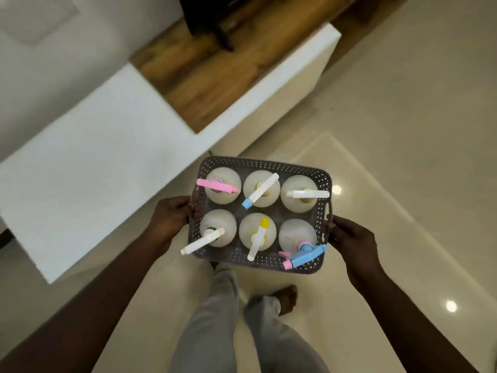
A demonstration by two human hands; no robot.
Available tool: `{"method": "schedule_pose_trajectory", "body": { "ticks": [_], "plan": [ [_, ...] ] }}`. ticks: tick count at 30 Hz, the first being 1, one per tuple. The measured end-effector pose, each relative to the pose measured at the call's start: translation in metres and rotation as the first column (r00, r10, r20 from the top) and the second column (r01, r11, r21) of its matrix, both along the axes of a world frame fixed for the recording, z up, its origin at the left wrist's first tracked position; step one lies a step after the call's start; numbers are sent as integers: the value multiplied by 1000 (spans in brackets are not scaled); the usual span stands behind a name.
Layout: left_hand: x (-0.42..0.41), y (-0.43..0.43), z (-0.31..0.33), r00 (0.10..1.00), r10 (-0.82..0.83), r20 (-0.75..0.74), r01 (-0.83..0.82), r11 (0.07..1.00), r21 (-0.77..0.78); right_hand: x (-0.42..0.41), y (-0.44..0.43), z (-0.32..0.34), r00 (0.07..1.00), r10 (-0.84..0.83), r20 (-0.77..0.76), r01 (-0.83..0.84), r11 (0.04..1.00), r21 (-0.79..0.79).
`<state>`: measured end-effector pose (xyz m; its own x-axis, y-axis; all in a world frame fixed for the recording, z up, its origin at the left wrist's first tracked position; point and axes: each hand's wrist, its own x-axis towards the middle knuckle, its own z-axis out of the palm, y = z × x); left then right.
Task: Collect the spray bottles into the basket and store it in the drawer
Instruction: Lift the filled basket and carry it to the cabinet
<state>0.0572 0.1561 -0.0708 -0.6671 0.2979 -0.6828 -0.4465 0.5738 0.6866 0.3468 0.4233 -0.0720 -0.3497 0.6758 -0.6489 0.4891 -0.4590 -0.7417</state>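
A grey perforated basket (269, 163) hangs in the air in front of me, above the floor. Several white spray bottles stand upright inside it in two rows. Their heads differ in colour: a pink one (217, 185) at the far left, a white one with a blue tip (260, 190), a plain white one (308, 194), and a blue and pink one (305, 256) at the near right. My left hand (169, 219) grips the basket's left side. My right hand (349, 238) grips its right handle.
A low white cabinet (88, 162) with a wooden top section (215, 68) runs along the left and back. A dark object (209, 17) stands on the wood. Glossy cream floor tiles (403, 157) lie to the right. My legs and bare feet (286, 297) are below the basket.
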Motion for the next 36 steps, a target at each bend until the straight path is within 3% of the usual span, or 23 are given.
{"method": "schedule_pose_trajectory", "body": {
  "ticks": [8,12,17,24,36],
  "plan": [
    [-25,-111,69,944,329,34,-330,944,16,-113,-38,83,959,284,-5,-283,958,35],
    [-37,-159,98,870,484,94,-492,866,86,-169,-69,115,919,394,1,-394,919,14],
    [-53,-212,112,757,644,115,-652,756,58,-244,-107,136,854,521,12,-521,854,13],
    [-92,-267,100,656,746,113,-753,656,40,-344,-147,126,780,625,15,-625,780,3],
    [-154,-278,57,523,852,32,-852,523,-4,-449,-167,69,681,730,61,-727,684,-68]
  ]
}}
